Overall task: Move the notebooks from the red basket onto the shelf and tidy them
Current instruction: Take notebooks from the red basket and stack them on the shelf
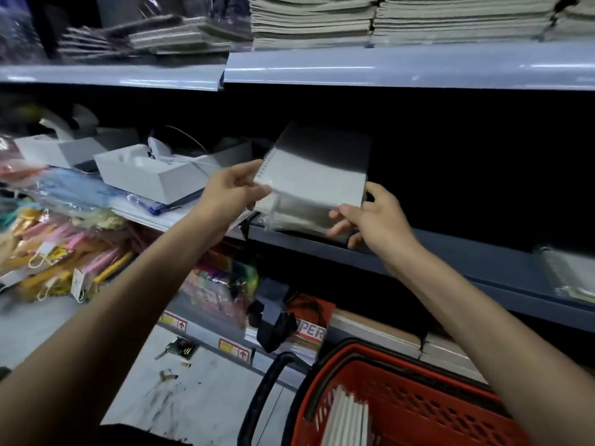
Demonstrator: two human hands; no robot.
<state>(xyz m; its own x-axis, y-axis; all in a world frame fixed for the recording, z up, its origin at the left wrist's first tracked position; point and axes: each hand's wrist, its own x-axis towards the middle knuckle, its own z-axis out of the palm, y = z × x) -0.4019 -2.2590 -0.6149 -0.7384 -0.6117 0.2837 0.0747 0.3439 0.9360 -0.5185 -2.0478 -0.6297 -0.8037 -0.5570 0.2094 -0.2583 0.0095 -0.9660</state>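
A small stack of plastic-wrapped spiral notebooks (314, 178) sits at the front of the dark middle shelf (450, 262). My left hand (231, 191) pinches the stack's left, spiral-bound corner. My right hand (370, 217) grips its lower right corner, thumb on top and fingers underneath. The top notebook is tilted up toward the back. Below at the bottom right stands the red basket (418, 403) with several white notebooks (346, 420) upright inside.
Another wrapped notebook (570, 275) lies on the same shelf at the far right. White boxes (151, 175) and bagged coloured goods (58, 239) crowd the left. Stacks of notebooks (386, 20) fill the upper shelf. The basket's black handle (264, 391) stands left of it.
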